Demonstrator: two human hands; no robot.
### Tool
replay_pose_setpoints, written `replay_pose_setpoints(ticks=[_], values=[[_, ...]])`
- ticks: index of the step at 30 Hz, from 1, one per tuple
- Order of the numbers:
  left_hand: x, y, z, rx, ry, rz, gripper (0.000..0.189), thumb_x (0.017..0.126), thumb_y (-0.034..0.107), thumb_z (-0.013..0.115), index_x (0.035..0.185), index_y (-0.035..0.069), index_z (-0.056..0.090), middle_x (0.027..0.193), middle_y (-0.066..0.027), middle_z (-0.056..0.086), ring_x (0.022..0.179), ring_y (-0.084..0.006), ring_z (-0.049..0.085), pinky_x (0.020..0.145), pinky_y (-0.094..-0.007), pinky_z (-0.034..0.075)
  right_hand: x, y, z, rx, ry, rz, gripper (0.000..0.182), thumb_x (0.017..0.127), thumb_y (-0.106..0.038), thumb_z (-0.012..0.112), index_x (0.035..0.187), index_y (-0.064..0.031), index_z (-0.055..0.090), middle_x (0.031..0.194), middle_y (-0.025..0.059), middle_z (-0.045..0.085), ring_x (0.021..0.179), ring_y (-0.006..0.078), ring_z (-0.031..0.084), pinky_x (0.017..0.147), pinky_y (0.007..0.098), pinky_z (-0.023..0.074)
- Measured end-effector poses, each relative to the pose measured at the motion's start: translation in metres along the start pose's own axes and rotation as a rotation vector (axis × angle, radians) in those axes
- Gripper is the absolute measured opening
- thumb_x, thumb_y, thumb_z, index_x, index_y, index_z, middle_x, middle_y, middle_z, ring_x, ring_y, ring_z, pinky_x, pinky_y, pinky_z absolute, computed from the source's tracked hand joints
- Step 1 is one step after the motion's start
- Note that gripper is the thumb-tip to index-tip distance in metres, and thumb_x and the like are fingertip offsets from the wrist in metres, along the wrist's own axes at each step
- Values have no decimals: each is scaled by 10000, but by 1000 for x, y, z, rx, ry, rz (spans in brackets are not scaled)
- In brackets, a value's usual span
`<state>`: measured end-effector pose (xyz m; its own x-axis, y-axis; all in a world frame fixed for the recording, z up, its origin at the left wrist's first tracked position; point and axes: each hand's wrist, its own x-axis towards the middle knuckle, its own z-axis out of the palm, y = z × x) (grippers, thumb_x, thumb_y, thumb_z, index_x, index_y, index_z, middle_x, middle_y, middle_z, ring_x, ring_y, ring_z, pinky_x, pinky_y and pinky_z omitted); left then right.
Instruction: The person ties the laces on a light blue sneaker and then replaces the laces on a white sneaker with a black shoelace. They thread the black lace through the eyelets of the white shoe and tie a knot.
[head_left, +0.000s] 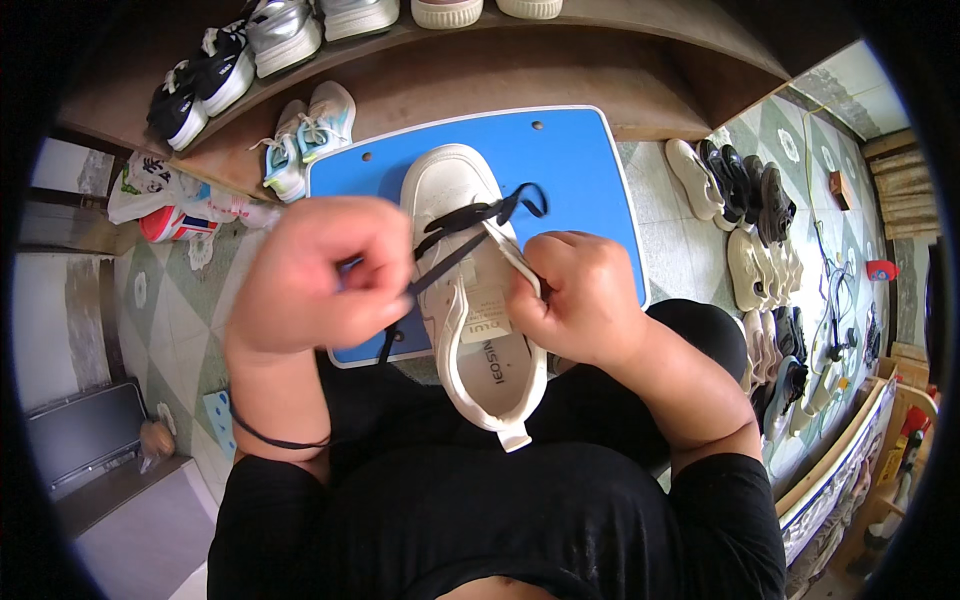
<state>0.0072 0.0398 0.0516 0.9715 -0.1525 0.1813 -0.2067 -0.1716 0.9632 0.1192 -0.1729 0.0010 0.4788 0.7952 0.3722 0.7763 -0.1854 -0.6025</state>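
Observation:
A white sneaker rests with its toe on a small blue table, its heel hanging over the near edge towards my lap. A black shoelace crosses the upper, and one looped length lies to the right of it. My left hand, slightly blurred, is closed on a stretch of the lace pulled taut to the left. A loose lace end dangles below that hand. With curled fingers, my right hand grips the right edge of the shoe's opening. The opening is spread, showing the insole, which bears printing.
Beyond the table stands a wooden shelf carrying several shoes. Blue-and-white sneakers sit at its lower left. Rows of shoes and cables cover floor at right. Plastic bags lie at left, a dark folded panel below.

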Motion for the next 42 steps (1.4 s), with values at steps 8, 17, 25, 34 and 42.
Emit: replay_pose_setpoints(ticks=[8,17,25,34,42], values=[[2,-3,17,251,183,-287,184,731,136,758,724,39,601,628,54,442,559,-17,367,479,-204,284,2,-1,1,21,9,-23,160,674,-161,621,591,-51,540,584,136,557,528,336,561,506,413,462],[20,-24,55,686,361,-263,119,727,109,683,723,26,599,640,-79,543,535,-209,533,515,-318,421,1,0,5,59,55,-43,218,663,-71,618,561,-22,431,537,145,471,486,344,486,456,400,398],[-4,-5,-14,-180,-44,-11,136,691,50,664,650,49,535,606,41,438,538,-38,355,490,-218,279,0,0,1,15,6,-9,161,668,-160,615,592,-42,534,576,137,551,524,334,561,503,407,463],[7,-13,22,276,216,-469,137,752,97,721,776,37,600,616,64,445,560,-32,386,492,-217,312,6,23,-10,652,-86,326,390,905,-348,568,665,-40,576,581,63,533,522,159,479,500,309,394],[16,-18,50,637,313,-367,160,704,83,726,782,22,600,599,-24,460,542,-134,438,499,-287,355,27,34,5,913,-132,873,304,909,-348,574,931,-47,603,769,25,597,681,113,532,574,244,391]])
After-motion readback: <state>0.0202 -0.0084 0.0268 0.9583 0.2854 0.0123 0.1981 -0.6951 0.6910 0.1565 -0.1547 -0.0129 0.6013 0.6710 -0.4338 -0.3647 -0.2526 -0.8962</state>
